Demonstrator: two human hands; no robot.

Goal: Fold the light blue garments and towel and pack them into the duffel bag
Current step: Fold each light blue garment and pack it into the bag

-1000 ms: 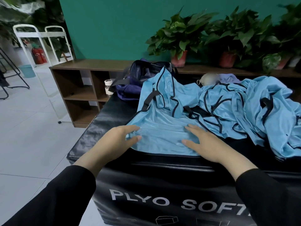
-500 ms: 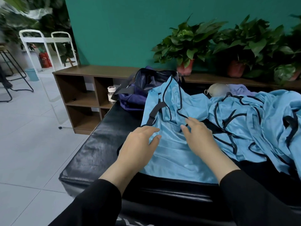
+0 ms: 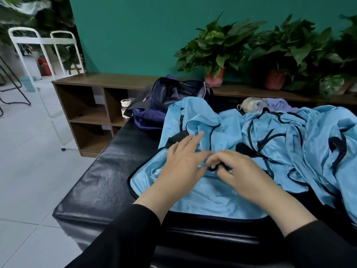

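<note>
A light blue garment (image 3: 208,196) with black trim lies partly flat on the black padded box (image 3: 100,180) in front of me. My left hand (image 3: 179,167) rests on it with fingers straight. My right hand (image 3: 243,173) pinches a black trim edge of the garment between thumb and curled fingers, right beside the left hand's fingertips. More light blue garments (image 3: 301,147) lie crumpled in a heap to the right. The navy duffel bag (image 3: 170,101) stands open at the far left end of the box.
A clear bottle (image 3: 251,104) and a lilac cloth (image 3: 280,104) lie behind the heap. A wooden shelf unit (image 3: 92,105) holds a small jar (image 3: 125,109); potted plants (image 3: 216,53) stand along its top. A white metal rack (image 3: 40,60) stands on the tiled floor at left.
Both hands slid away from the near hem toward the garment's middle and came together. The right hand's fingers curled and took hold of the black trim.
</note>
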